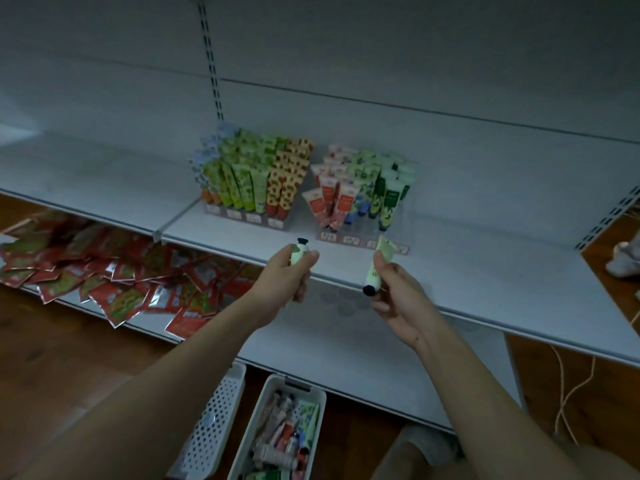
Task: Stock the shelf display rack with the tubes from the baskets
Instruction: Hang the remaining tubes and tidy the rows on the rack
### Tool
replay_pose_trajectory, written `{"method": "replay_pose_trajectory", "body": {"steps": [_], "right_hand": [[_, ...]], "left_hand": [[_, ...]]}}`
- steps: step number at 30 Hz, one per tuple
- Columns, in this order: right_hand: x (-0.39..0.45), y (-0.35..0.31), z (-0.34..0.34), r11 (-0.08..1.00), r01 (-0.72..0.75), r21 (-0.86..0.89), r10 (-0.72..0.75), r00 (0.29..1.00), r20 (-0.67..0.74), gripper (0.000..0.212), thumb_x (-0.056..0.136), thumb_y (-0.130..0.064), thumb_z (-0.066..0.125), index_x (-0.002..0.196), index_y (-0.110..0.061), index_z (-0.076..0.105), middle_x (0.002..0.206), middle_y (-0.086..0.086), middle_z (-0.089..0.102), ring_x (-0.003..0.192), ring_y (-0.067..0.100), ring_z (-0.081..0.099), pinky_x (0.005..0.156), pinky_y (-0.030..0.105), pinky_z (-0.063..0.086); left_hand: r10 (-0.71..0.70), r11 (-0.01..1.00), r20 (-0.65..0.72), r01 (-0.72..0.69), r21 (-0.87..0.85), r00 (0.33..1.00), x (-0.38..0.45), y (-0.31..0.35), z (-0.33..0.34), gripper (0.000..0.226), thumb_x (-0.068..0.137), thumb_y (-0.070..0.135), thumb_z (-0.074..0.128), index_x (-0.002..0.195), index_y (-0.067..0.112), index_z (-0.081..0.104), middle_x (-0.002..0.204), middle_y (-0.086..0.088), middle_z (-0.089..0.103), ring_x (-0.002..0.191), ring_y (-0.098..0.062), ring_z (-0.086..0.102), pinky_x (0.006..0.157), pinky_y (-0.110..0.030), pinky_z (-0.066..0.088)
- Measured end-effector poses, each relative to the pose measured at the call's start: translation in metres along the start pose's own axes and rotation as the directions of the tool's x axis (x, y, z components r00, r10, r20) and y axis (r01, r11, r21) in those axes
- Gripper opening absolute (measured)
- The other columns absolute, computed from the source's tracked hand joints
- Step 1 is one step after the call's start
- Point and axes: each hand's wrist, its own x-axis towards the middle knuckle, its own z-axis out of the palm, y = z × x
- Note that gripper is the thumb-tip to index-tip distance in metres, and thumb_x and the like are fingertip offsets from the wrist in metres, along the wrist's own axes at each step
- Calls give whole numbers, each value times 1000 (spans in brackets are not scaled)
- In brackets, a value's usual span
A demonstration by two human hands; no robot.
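Two hands | left hand gripping one green tube | right hand pinching another tube | two display racks mid-frame | two baskets sitting at bottom

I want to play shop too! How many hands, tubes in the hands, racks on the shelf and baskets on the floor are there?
Hands: 2, the left hand and the right hand
Tubes in hands: 2, the left tube and the right tube
Display racks on the shelf: 2, the left rack and the right rack
Baskets on the floor: 2, the empty-looking basket and the tube basket
Total: 8
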Motion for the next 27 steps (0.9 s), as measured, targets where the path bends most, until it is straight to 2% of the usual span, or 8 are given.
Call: {"method": "replay_pose_trajectory", "body": {"steps": [5, 10, 12, 15, 19, 21, 24, 27], "right_hand": [[16, -29, -12, 980, 60, -190, -76, 994, -75, 31, 88, -33, 69, 102, -10, 53, 63, 7, 56, 45, 11, 38, 36, 20, 28], [38, -44, -26, 979, 68, -192, -78, 996, -43, 19, 94, -24, 64, 109, -13, 61, 80, 7, 65, 54, 12, 52, 49, 23, 42], [46, -47, -32, 979, 47, -200, -49, 999, -8, 8, 97, -17, 57, 100, -11, 62, 84, 6, 70, 62, 12, 57, 56, 26, 44], [56, -50, -36, 987, 13, -158, -9, 1000, 24, 14, 94, -7, 49, 82, -11, 56, 94, 8, 74, 64, 14, 55, 59, 28, 41], [70, -53, -35, 992, 4, -127, -8, 1000, -29, 10, 97, -17, 51, 94, -12, 60, 79, 5, 65, 62, 16, 53, 56, 28, 43], [77, -56, -33, 975, 72, -210, -87, 994, -60, 14, 99, -18, 52, 104, -9, 62, 80, 6, 68, 62, 17, 57, 57, 28, 50], [83, -66, -31, 832, 264, -488, -336, 939, -65, 7, 94, -11, 60, 100, -14, 62, 93, 12, 70, 71, 23, 68, 68, 37, 59], [88, -84, -23, 503, 407, -762, -549, 832, 82, 14, 85, -10, 67, 94, -20, 62, 97, 2, 68, 82, 21, 68, 75, 34, 55]], "left_hand": [[130, 867, 24, -125, 482, 991, 25, 9, 15, 15, 92, 20, 60, 105, 13, 56, 83, -3, 57, 64, -15, 50, 54, -25, 39], [261, 543, 203, -318, 777, 944, 51, -2, 25, 23, 91, 18, 60, 112, 15, 53, 108, -5, 52, 100, -28, 52, 78, -35, 43], [318, 393, 287, -401, 828, 904, 59, -7, 28, 32, 89, 17, 59, 121, 18, 54, 118, -4, 48, 111, -27, 46, 85, -38, 45], [387, 219, 382, -486, 846, 839, 68, -10, 34, 42, 86, 12, 59, 128, 16, 54, 129, -7, 47, 120, -28, 42, 84, -40, 47], [443, 144, 446, -552, 821, 778, 81, -13, 39, 52, 78, 6, 64, 129, 13, 57, 135, -11, 53, 122, -34, 48, 83, -42, 51], [443, 156, 447, -558, 815, 777, 85, -15, 40, 56, 79, 5, 63, 134, 14, 54, 140, -9, 50, 126, -32, 46, 85, -42, 52], [423, 185, 435, -546, 817, 795, 89, -18, 42, 62, 85, 6, 57, 144, 17, 43, 151, -4, 38, 140, -25, 32, 97, -41, 46], [388, 185, 428, -524, 831, 816, 93, -21, 41, 63, 90, 9, 52, 150, 21, 34, 157, -2, 29, 146, -22, 21, 104, -40, 42]]}}
